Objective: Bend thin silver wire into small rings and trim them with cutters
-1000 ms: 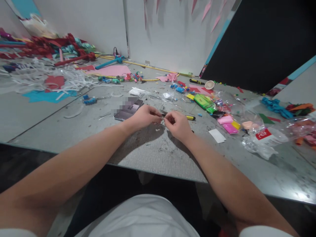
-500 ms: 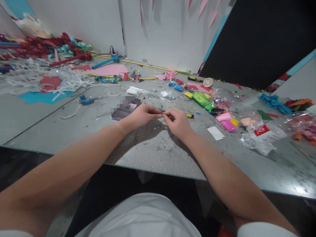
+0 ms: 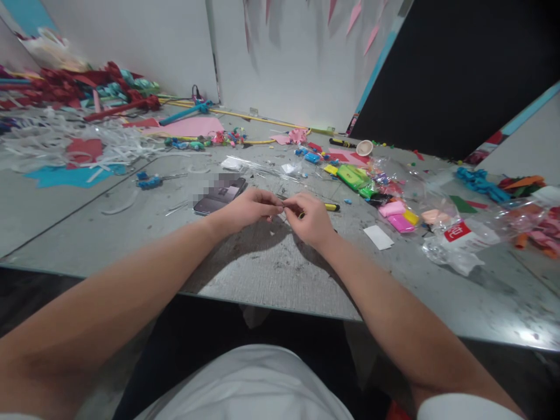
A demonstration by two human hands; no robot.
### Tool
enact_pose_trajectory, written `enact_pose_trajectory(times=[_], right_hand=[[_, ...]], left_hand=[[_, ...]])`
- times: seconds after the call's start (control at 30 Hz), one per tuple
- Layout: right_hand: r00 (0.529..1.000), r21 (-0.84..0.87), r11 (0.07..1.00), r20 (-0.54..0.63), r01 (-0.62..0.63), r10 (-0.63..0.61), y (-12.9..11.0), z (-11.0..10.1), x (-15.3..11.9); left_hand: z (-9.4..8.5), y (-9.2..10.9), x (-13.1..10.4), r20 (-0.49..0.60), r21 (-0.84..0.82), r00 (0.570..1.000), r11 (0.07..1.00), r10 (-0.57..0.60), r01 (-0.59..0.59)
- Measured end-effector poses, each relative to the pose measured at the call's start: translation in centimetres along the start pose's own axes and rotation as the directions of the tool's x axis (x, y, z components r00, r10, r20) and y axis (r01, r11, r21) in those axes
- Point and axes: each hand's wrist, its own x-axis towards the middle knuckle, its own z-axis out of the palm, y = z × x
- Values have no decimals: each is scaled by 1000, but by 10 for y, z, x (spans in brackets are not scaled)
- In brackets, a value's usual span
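Tiny piece (image 3: 283, 205), too small and blurred to identify, is held over the grey bench (image 3: 271, 280), about midway along its length and between its near and far edges; toward the bench's far left corner spreads a tangle of white paper strips (image 3: 39, 140), a blue paper sheet (image 3: 65, 176) just in front of it; toward the right edge a clear plastic bottle (image 3: 480, 236) with a red label (image 3: 456, 232) lies on its side; the left hand (image 3: 251, 208) has thumb and forefinger closed together on the tiny piece, the other fingers curled; the right hand (image 3: 310, 217) meets it from the other side, thumb and forefinger likewise pinched on the tiny piece; a smartphone (image 3: 220, 196) lies just beyond the left hand; a green packet (image 3: 352, 176) rests right of the middle, toward the far edge; a white card (image 3: 378, 238) lies flat to the right of the right hand; a magenta packet (image 3: 401, 223) sits just beyond the white card, nearer the right edge; a yellow-and-black handle (image 3: 332, 207) shows just beyond the right hand, which hides the rest of it; thin wires (image 3: 176, 207) lie just left of the smartphone.
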Motion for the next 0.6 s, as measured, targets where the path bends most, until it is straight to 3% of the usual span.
enact_pose_trajectory(times=[0.13, 0.43, 0.53, 0.6], right_hand=[[998, 15, 998, 10, 68, -68, -1, -1, 0], [995, -36, 996, -61, 76, -78, -3, 0, 1], [997, 11, 1000, -81, 8, -7, -2, 1, 1], [991, 95, 989, -66, -113, 119, -1, 3, 2]], left_hand=[[0, 2, -1, -13, 78, 999, 996, 49, -48], [1, 9, -5, 9, 221, 985, 960, 173, -171], [-1, 7, -4, 29, 240, 981, 952, 191, -192], [-3, 6, -3, 56, 249, 979, 947, 197, -205]])
